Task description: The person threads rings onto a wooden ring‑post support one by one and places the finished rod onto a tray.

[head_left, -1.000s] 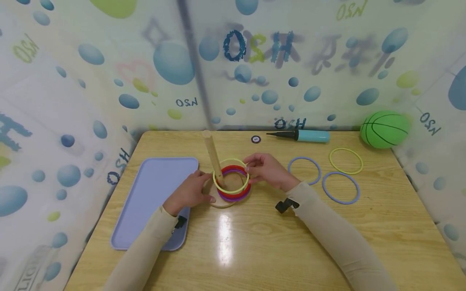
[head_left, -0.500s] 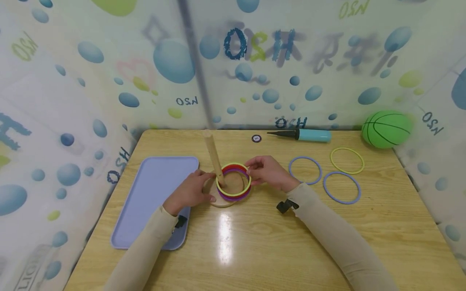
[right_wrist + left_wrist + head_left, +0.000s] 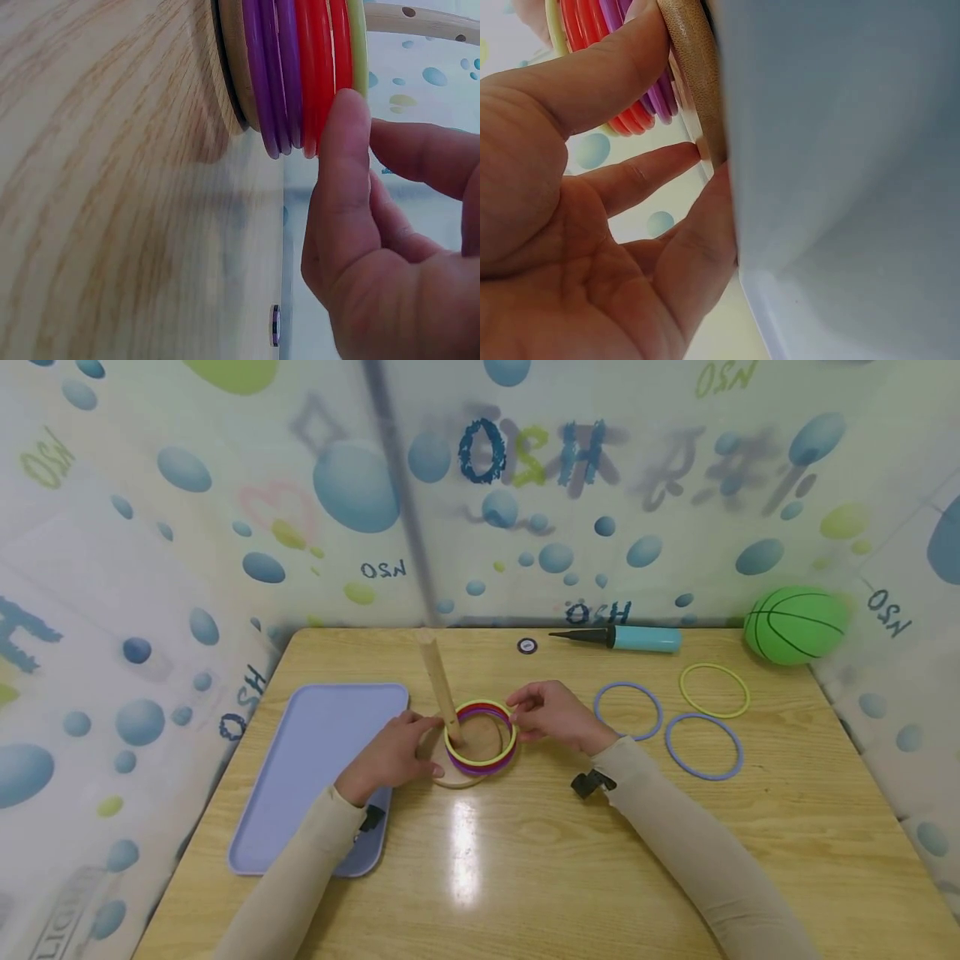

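Observation:
A wooden peg [image 3: 437, 681] rises from a round wooden base [image 3: 448, 780] left of the table's middle. Purple rings [image 3: 268, 75] lie lowest around the peg, red rings [image 3: 321, 60] above them, and a yellow ring [image 3: 480, 763] on top. The peg stands near the left inside of the stacked rings. My left hand [image 3: 393, 752] holds the base's left edge between thumb and fingers, beside the tray. At the right side of the stack, my right hand [image 3: 555, 714] pinches the yellow ring, fingertips also close to the red ones.
A lavender tray [image 3: 315, 777] sits left of the base. To the right lie two blue rings [image 3: 703, 777] and another yellow ring [image 3: 714, 665]. Along the back are a small dark disc [image 3: 527, 646], a hand pump [image 3: 645, 639] and a green ball [image 3: 795, 627].
The yellow ring has moved down and slightly right onto the red rings, with my right hand lowering a little alongside it. My left hand has stayed at the base.

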The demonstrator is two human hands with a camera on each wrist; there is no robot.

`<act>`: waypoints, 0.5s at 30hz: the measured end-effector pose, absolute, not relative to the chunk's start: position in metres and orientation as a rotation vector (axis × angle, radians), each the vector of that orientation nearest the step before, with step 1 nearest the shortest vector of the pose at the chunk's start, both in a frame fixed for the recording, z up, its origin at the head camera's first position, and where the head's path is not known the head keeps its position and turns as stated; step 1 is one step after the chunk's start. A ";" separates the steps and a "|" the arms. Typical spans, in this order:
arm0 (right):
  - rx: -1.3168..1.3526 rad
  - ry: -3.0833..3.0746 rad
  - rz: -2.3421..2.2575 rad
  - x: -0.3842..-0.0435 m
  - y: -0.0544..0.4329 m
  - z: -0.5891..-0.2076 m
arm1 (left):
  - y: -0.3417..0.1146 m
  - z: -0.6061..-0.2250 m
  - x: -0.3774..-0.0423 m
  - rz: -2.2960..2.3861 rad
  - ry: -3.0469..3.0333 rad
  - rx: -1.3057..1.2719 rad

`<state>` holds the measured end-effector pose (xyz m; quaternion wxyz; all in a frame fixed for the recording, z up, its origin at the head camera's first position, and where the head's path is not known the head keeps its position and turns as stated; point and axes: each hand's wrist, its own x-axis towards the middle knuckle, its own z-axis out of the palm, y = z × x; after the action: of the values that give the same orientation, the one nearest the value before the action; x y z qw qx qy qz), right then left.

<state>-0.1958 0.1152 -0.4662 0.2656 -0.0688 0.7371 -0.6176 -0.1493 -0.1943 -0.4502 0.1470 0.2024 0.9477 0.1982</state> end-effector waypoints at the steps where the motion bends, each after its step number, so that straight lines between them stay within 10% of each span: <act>1: -0.179 1.994 -1.666 -0.196 0.116 -0.467 | -0.194 -0.451 -0.150 0.568 2.729 0.582; 15: -0.225 2.080 -1.635 -0.187 0.152 -0.454 | -0.193 -0.450 -0.149 0.576 2.721 0.584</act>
<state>-0.1870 0.1519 -0.4539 0.2410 -0.0824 0.7603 -0.5976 -0.1489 -0.1932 -0.4503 0.1495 0.2031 0.9467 0.2005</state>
